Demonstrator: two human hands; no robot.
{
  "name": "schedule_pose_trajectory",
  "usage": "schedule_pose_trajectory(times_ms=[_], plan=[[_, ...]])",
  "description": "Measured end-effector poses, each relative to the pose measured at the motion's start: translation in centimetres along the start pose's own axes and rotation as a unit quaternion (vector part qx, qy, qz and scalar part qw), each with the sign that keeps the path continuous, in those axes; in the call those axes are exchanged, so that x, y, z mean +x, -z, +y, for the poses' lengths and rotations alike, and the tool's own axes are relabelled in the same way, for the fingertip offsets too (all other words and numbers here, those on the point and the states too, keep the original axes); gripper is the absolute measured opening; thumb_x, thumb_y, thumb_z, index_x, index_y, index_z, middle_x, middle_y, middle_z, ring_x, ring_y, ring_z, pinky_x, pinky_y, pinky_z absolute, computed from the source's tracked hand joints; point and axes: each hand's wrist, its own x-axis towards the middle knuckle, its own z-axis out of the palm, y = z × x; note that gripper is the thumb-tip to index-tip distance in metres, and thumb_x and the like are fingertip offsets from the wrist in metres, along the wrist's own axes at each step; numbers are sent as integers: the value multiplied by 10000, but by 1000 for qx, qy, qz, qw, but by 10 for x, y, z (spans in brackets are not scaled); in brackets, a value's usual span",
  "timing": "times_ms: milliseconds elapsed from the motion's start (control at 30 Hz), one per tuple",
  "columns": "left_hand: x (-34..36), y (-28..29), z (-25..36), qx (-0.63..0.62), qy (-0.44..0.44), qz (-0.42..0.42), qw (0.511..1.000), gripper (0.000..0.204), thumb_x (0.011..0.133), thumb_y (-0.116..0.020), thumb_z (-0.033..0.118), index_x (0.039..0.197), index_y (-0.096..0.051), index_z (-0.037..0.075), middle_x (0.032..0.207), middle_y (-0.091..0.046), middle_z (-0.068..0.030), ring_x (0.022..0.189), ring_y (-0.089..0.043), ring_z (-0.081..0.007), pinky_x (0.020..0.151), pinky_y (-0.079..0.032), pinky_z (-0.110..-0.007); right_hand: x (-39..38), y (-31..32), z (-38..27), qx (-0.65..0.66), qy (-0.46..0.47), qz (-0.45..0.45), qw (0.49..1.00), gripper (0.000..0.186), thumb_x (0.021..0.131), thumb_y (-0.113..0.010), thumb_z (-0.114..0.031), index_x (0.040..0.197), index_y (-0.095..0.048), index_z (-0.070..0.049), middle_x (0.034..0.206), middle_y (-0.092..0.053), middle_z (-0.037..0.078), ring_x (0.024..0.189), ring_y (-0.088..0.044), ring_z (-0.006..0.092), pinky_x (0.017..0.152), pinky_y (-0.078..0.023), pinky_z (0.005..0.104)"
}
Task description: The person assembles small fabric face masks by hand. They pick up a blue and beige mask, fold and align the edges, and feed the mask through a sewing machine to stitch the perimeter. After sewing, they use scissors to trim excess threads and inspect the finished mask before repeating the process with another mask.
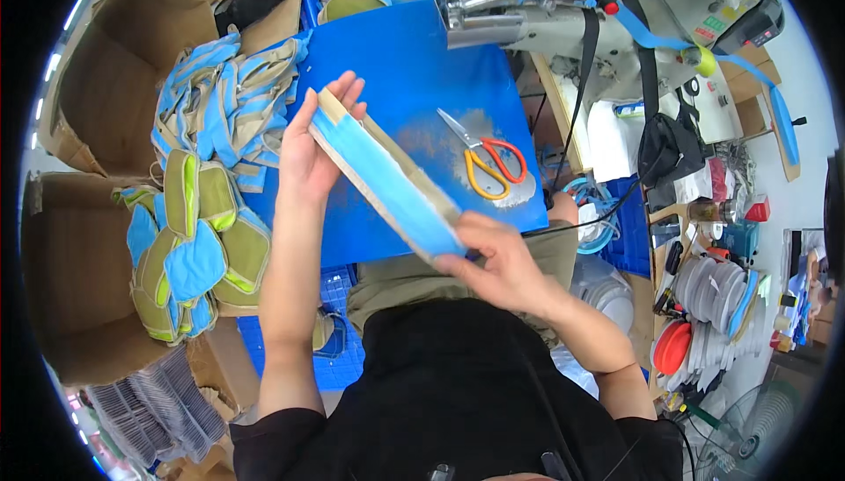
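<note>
A long folded fabric strip [387, 186], light blue with tan edges, slants in the air above the blue table [370, 50]. Its upper end rests in my left hand [312, 142], thumb at the edge and fingers behind the cloth. At the lower end my right hand [497, 257] pinches the strip between thumb and fingers. Scissors [484, 157] with one orange-red and one yellow handle lie on the table to the right, apart from both hands. Left of my left hand is a heap of blue and tan strips [224, 111].
Olive and blue padded fabric pieces [198, 248] are piled beside cardboard boxes [75, 261] at the left. A sewing machine [528, 23] stands at the back right, with a blue ribbon [647, 34] hanging near it. White and red ribbon rolls [673, 346] crowd the right side.
</note>
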Motion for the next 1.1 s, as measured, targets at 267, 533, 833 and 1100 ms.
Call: schedule_pose_trajectory(times_ms=[267, 533, 833, 1100], plan=[[-19, 30, -4, -292, 47, -243, 924, 460, 1078, -458, 278, 1479, -442, 51, 1519, -485, -145, 1450, -412, -301, 1166, -365, -492, -2, 48, 109, -365, -58, 135, 919, 567, 826, -719, -126, 1355, -538, -36, 1170, -593, 193, 1101, -590, 372, 910, -516, 435], [12, -82, -50, 193, -212, -93, 954, 494, 949, -711, 159, 1393, -543, 23, 1093, -670, -83, 923, -668, -191, 809, -552, -343, 20, 56, 115, -354, -201, 21, 913, 946, 738, -759, -242, 1524, -302, 19, 1193, -636, 292, 1074, -647, 444, 931, -541, 478], [58, -112, -77, 342, -363, 20, 867, 324, 851, -830, 153, 1097, -714, -22, 958, -682, -35, 850, -623, -116, 804, -507, -284, 8, 64, 120, -336, -212, 43, 916, 921, 770, -748, -319, 1518, -332, 23, 1172, -638, 245, 1024, -670, 361, 901, -554, 440], [68, -89, -65, 222, -350, 56, 909, 212, 891, -789, 123, 1028, -681, 2, 978, -687, -57, 885, -646, -140, 799, -508, -291, 24, 63, 137, -370, -182, 17, 911, 907, 765, -732, -184, 1549, -308, -14, 981, -691, 173, 804, -694, 331, 738, -581, 414]])
